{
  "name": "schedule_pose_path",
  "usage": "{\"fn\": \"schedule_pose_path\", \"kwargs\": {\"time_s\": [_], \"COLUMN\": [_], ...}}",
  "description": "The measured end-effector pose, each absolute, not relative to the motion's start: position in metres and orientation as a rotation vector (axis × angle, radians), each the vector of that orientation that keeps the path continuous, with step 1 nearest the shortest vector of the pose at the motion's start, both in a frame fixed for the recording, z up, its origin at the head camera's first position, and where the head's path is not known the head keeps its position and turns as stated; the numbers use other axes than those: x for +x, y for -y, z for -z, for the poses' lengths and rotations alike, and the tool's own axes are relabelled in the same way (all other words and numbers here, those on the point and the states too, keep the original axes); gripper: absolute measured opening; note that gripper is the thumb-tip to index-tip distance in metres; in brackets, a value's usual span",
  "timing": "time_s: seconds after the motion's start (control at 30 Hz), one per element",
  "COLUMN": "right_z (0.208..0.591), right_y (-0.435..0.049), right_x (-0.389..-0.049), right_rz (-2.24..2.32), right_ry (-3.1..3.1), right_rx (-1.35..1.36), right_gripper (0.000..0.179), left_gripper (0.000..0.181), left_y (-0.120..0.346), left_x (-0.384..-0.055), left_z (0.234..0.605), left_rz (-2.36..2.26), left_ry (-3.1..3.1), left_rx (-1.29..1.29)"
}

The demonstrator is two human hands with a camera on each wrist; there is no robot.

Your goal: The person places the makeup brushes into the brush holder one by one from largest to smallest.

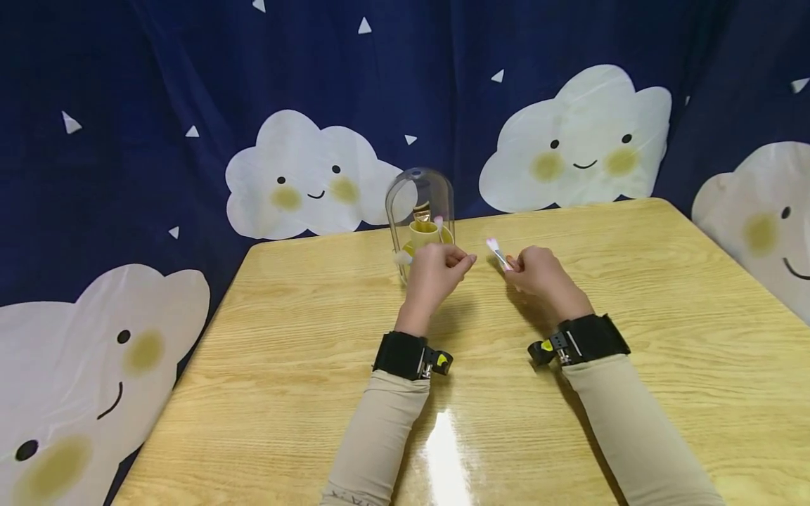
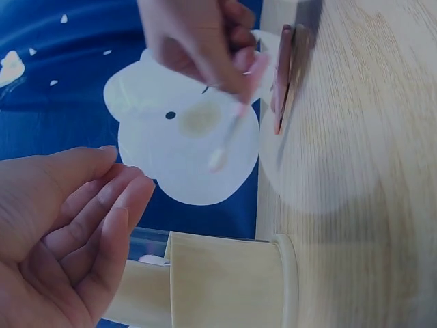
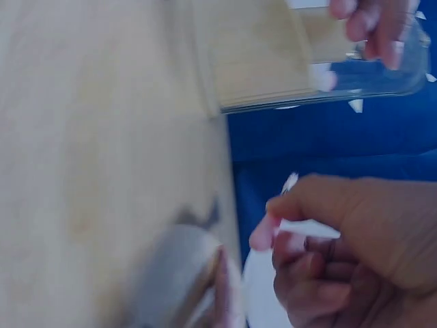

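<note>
My right hand (image 1: 541, 270) pinches the pink handle of a small brush (image 1: 496, 249), its pale bristles pointing up and left, above the table. To its left my left hand (image 1: 433, 270) hovers with loosely curled fingers (image 2: 136, 191) and nothing in them. Just behind the left hand stands a clear dome (image 1: 451, 204) over a cream cup (image 1: 422, 237). Inside are a brush with a gold ferrule (image 1: 422, 213) and a pink-tipped brush (image 1: 439, 221). The left hand hides the lower part of the dome.
A thin pinkish item (image 2: 283, 78) sits on the wooden table (image 1: 304, 316) near the right hand; its kind is unclear. Behind the table hangs a dark blue curtain (image 1: 430, 84) with white clouds.
</note>
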State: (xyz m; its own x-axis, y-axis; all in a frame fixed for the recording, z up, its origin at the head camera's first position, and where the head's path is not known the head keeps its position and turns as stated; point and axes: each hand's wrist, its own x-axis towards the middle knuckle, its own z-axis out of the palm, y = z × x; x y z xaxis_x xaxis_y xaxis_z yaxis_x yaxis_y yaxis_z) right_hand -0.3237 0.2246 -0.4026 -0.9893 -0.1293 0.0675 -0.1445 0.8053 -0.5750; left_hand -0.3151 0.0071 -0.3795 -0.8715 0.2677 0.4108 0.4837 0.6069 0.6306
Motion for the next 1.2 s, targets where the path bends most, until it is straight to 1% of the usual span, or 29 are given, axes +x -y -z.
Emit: {"fn": "schedule_pose_path", "kwargs": {"time_s": [0.2,0.33,0.47,0.63,0.77,1.1,1.2], "right_z": [0.382,0.37,0.364,0.364,0.368,0.369,0.37], "right_y": [-0.218,-0.202,-0.186,-0.173,-0.166,-0.158,-0.156], "right_x": [-0.32,-0.314,-0.307,-0.304,-0.303,-0.302,-0.302], "right_rz": [-1.104,-1.147,-1.173,-1.077,-1.028,-1.096,-1.111], "right_ry": [2.8,2.658,2.564,2.49,2.479,2.509,2.497], "right_rx": [0.352,0.447,0.524,0.583,0.612,0.634,0.646], "right_gripper": [0.021,0.017,0.014,0.011,0.01,0.013,0.013], "left_gripper": [0.021,0.024,0.026,0.026,0.024,0.024,0.025], "left_y": [-0.01,-0.013,-0.015,-0.012,-0.009,0.002,0.005], "left_x": [-0.316,-0.318,-0.318,-0.32,-0.321,-0.322,-0.323], "left_z": [0.38,0.38,0.377,0.374,0.372,0.367,0.366], "left_rz": [1.318,1.412,1.526,1.622,1.647,1.606,1.655], "left_ry": [2.461,2.367,2.268,2.172,2.149,2.218,2.207], "left_rx": [-0.609,-0.597,-0.529,-0.46,-0.456,-0.461,-0.48]}}
